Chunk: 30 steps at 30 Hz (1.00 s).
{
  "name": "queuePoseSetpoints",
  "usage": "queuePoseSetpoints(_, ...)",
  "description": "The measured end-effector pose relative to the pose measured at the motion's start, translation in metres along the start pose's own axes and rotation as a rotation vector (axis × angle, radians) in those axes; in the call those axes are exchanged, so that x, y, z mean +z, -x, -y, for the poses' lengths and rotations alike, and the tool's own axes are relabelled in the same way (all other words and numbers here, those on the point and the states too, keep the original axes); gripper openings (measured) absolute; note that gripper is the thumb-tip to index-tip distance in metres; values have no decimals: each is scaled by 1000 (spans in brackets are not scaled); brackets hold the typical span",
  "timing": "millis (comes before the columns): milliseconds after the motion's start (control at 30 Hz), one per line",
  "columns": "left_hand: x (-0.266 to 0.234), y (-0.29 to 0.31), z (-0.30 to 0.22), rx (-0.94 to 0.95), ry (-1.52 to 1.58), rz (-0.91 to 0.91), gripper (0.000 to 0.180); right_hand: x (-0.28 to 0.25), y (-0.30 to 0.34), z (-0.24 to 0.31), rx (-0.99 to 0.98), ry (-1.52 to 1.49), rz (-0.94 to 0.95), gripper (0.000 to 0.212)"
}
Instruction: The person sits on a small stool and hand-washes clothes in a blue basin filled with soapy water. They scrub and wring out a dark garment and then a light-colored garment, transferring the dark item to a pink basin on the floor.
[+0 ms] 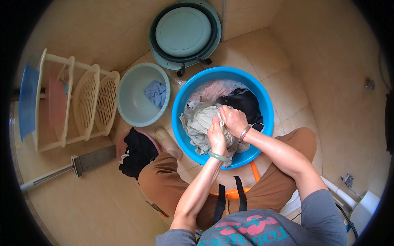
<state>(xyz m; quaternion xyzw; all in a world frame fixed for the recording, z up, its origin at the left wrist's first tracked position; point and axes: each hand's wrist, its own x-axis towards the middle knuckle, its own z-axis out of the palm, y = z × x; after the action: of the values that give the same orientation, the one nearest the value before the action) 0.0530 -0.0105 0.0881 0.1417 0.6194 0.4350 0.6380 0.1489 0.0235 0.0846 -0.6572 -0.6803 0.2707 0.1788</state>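
In front of me a big blue tub (177,123) holds wet laundry. My left hand (216,133), with a pale green bangle at its wrist, grips a bunched light grey garment (204,121). Close beside it my right hand (234,121), wearing a dark reddish bracelet, is closed on the same cloth. The fingertips are partly hidden in the folds. Behind the right hand lies a black garment (246,101) in the tub. Pinkish, sudsy cloth or water (215,90) shows at the tub's far side.
Left of the tub stands a pale green basin (127,110) with a blue cloth (155,93). Nearer, dark clothes (139,151) fill a pink basin. A cream shelf rack (86,98) and a flat mop (96,159) stand at the left. Green folding basins (183,33) lean on the far wall.
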Motion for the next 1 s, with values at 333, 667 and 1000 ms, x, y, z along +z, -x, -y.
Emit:
queuePoseSetpoints(333,-24,-26,-34,-209,593,251,51,-12,-18,-12,175,-819,145,43)
queuePoseSetpoints(667,-10,-16,-60,-123,648,301,57,-25,-12,-11,89,-772,122,34)
queuePoseSetpoints(1000,-35,-39,1,-148,537,355,34,-34,46,62,-822,-110,-237,11)
